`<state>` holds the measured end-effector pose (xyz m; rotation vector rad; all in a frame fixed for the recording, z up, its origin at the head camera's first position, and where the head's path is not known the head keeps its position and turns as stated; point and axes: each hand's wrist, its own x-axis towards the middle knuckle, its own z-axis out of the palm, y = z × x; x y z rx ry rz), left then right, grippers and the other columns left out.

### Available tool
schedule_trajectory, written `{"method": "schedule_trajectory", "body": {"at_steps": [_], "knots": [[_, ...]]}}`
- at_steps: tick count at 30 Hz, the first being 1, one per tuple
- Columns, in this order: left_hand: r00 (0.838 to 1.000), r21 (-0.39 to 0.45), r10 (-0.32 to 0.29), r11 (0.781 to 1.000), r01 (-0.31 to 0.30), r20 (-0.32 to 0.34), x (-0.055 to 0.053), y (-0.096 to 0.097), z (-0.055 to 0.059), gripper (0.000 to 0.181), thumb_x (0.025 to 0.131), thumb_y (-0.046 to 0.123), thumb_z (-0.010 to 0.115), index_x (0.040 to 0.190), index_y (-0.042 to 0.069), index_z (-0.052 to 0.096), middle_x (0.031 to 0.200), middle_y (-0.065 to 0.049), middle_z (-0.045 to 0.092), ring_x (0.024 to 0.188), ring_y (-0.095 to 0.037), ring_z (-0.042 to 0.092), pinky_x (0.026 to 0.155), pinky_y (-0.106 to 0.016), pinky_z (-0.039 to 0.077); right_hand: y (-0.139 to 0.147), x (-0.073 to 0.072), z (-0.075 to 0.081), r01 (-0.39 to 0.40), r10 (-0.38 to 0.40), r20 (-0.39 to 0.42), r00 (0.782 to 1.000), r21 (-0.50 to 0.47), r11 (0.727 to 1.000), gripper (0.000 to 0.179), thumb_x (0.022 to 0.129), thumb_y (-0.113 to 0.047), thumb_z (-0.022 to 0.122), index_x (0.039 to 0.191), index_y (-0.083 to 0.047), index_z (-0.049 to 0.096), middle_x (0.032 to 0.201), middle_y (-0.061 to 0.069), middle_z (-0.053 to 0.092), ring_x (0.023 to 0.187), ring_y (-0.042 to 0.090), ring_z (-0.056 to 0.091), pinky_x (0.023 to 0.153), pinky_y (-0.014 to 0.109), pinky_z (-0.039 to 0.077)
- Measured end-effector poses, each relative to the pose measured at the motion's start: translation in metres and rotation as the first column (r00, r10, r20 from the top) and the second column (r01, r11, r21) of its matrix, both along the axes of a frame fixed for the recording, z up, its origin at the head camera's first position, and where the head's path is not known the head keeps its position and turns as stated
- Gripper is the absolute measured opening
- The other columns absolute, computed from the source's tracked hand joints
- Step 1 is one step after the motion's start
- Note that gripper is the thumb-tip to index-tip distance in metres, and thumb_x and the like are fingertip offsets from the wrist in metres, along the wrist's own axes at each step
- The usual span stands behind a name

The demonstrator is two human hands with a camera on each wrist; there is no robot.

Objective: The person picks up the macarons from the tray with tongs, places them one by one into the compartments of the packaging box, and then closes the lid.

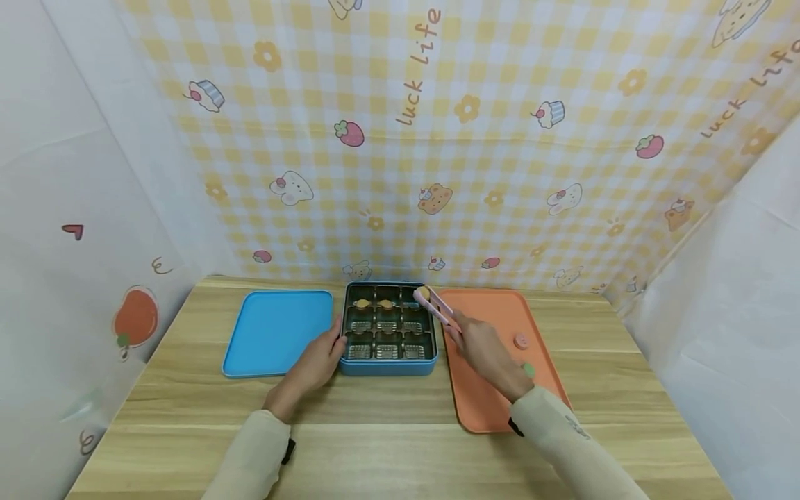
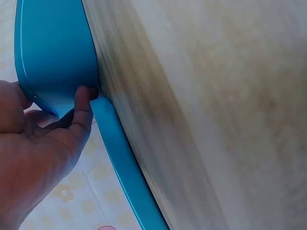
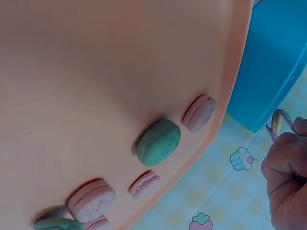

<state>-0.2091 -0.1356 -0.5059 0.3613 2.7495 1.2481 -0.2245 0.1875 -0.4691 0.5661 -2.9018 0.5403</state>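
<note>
My left hand [image 1: 321, 354] rests against the left side of a blue tin [image 1: 387, 369], its fingers lying along the wall near the front corner. Inside is a metallic divided insert; two yellow macarons [image 1: 386, 304] sit in its back-left and back-middle compartments. With my right hand [image 1: 484, 347] I grip pink tongs [image 1: 437, 310], whose tips pinch another yellow macaron [image 1: 423, 292] over the tin's back-right corner. In the right wrist view that macaron [image 3: 276, 122] shows edge-on between the tips, beside the blue wall.
An orange tray [image 1: 475, 410] right of the tin bears several pink and green macarons, among them a green one [image 3: 159, 143] and a pink one [image 3: 199, 112]. Left of the tin lies a blue lid [image 1: 275, 333]. A patterned cloth [image 1: 375, 173] hangs behind the wooden table [image 1: 375, 458].
</note>
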Motion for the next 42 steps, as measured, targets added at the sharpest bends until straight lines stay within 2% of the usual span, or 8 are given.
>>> {"method": "schedule_trajectory", "body": {"at_steps": [12, 18, 31, 37, 42], "knots": [[1.000, -0.010, -0.001, 1.000, 0.001, 0.002, 0.001, 0.000, 0.002, 0.057, 0.108, 0.018, 0.038, 0.154, -0.009, 0.016, 0.154, -0.029, 0.031, 0.142, -0.041, 0.033, 0.112, -0.056, 0.034, -0.006, -0.002, -0.004, 0.010, -0.011, 0.025, 1.000, 0.026, 1.000, 0.012, 0.102, -0.020, 0.058, 0.101, -0.009, 0.055, 0.062, 0.000, 0.047, 0.048, 0.012, 0.043, 0.045, 0.023, 0.032], [1.000, -0.007, -0.002, 1.000, 0.002, 0.004, 0.001, 0.000, 0.002, 0.057, 0.108, 0.017, 0.037, 0.154, -0.009, 0.016, 0.155, -0.028, 0.030, 0.143, -0.040, 0.031, 0.112, -0.056, 0.034, -0.007, -0.003, -0.005, -0.006, 0.006, 0.006, 1.000, 0.028, 1.000, 0.012, 0.101, -0.019, 0.060, 0.101, -0.008, 0.055, 0.063, 0.000, 0.047, 0.049, 0.012, 0.043, 0.046, 0.025, 0.033], [1.000, -0.024, -0.005, 1.000, 0.005, -0.023, 0.002, 0.000, 0.001, 0.057, 0.108, 0.015, 0.037, 0.154, -0.009, 0.015, 0.153, -0.030, 0.034, 0.138, -0.041, 0.040, 0.106, -0.055, 0.040, -0.005, -0.003, -0.008, -0.009, 0.010, -0.023, 1.000, 0.035, 0.999, 0.014, 0.101, -0.021, 0.059, 0.105, -0.008, 0.056, 0.064, 0.000, 0.049, 0.051, 0.011, 0.046, 0.048, 0.026, 0.035], [1.000, -0.030, -0.006, 1.000, 0.005, -0.012, 0.002, -0.001, 0.002, 0.056, 0.108, 0.017, 0.037, 0.154, -0.009, 0.016, 0.154, -0.029, 0.032, 0.141, -0.042, 0.034, 0.110, -0.057, 0.036, -0.001, -0.001, -0.008, -0.001, 0.001, 0.026, 1.000, -0.010, 1.000, 0.017, 0.103, -0.023, 0.055, 0.110, -0.008, 0.058, 0.065, 0.000, 0.048, 0.049, 0.010, 0.044, 0.045, 0.023, 0.034], [1.000, -0.034, -0.004, 0.999, 0.004, -0.021, 0.002, 0.000, 0.002, 0.056, 0.108, 0.016, 0.037, 0.154, -0.009, 0.016, 0.153, -0.030, 0.034, 0.140, -0.042, 0.036, 0.108, -0.056, 0.038, 0.008, 0.002, -0.009, -0.018, 0.017, -0.025, 1.000, -0.054, 0.998, 0.016, 0.103, -0.022, 0.054, 0.111, -0.008, 0.059, 0.066, -0.003, 0.051, 0.049, 0.008, 0.045, 0.044, 0.022, 0.037]]}}
